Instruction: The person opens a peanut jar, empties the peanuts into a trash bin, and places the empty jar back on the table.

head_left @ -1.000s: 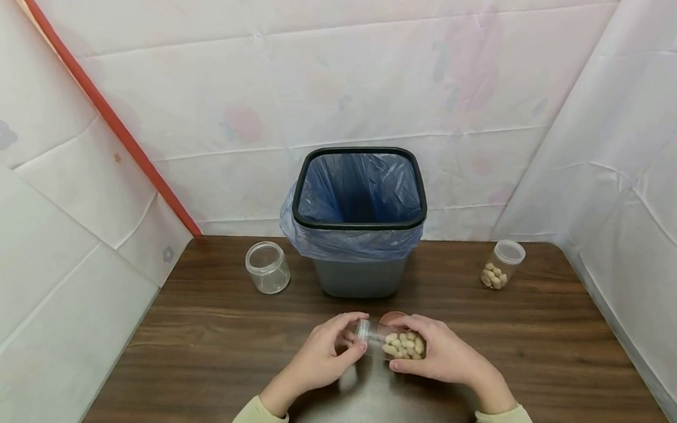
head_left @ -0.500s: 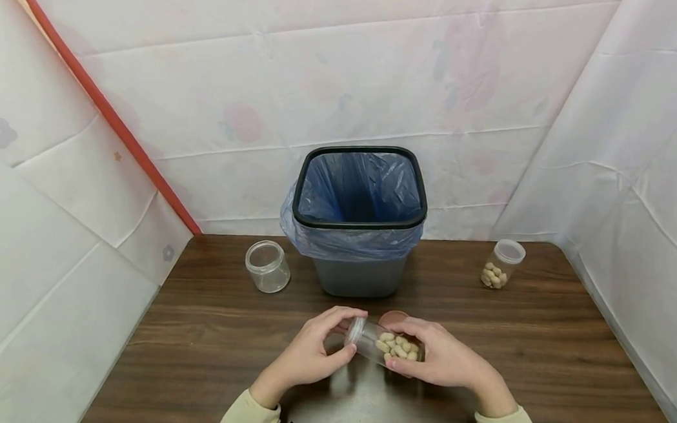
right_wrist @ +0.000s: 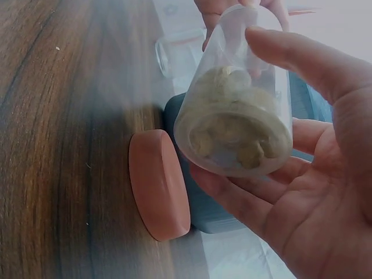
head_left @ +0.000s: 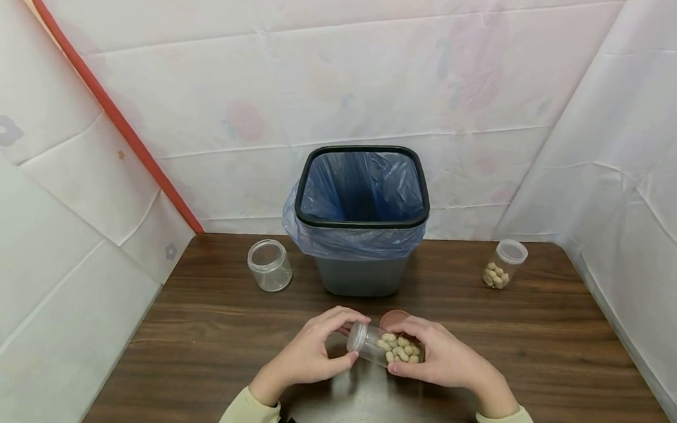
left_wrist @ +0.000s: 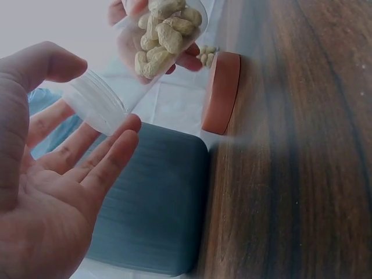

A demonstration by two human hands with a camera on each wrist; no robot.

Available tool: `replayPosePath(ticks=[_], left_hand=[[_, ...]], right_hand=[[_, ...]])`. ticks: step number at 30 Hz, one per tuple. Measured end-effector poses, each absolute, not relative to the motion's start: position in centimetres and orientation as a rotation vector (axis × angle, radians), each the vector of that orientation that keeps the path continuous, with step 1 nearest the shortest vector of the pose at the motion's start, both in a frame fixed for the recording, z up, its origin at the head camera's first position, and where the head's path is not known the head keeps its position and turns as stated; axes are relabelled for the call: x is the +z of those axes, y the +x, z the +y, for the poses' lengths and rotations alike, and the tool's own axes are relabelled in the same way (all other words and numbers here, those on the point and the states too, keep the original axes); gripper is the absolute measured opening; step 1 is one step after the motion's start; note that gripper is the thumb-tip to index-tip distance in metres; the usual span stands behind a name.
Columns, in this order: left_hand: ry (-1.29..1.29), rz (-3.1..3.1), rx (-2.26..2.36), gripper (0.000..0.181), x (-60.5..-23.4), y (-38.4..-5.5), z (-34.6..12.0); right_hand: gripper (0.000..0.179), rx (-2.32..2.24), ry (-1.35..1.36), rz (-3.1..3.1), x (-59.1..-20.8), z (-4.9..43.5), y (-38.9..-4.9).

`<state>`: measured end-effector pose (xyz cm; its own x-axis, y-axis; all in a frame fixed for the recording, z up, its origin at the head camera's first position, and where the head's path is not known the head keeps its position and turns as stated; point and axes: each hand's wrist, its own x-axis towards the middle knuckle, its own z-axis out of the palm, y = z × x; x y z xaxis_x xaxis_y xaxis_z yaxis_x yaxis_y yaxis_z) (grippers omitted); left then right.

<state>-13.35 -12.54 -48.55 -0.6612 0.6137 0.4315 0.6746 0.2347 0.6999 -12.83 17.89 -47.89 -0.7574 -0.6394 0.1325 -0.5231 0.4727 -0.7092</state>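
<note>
A clear plastic jar (head_left: pixel 374 344) of unshelled peanuts (head_left: pixel 401 348) lies on its side in the air over the table's middle, its capped end to the left and slightly raised. My right hand (head_left: pixel 443 355) grips the base end, thumb on the near side and fingers around the far side. At the other end, the thumb and fingers of my left hand (head_left: pixel 314 349) hold the clear screw lid (left_wrist: pixel 96 103). The left wrist view shows the peanuts (left_wrist: pixel 165 35) gathered toward the base. Just behind the jar, a reddish-brown round piece (right_wrist: pixel 160 185) rests on the table, partly covered by my right hand in the head view.
A grey bin (head_left: pixel 360 277) with a blue bag liner (head_left: pixel 354 241) stands at the table's back. Left of it is an open, empty clear jar (head_left: pixel 269 269). A capped jar of peanuts (head_left: pixel 504 264) stands at the back right. White cloth (head_left: pixel 472 116) hangs behind the dark wooden table (head_left: pixel 203 332).
The jar has turned so its lid end faces more toward the head camera. My left hand's wrist has shifted left, its fingers staying at the lid. My right hand has barely moved.
</note>
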Motion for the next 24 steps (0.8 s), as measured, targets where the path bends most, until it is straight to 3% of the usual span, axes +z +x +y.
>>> replayPosePath(ticks=[24], left_hand=[[-1.258,-2.384,-1.423,0.062,-48.57,-13.51,-12.49]], right_hand=[[0.049,-1.305,-1.131,2.643,-47.57,17.59,-12.8]])
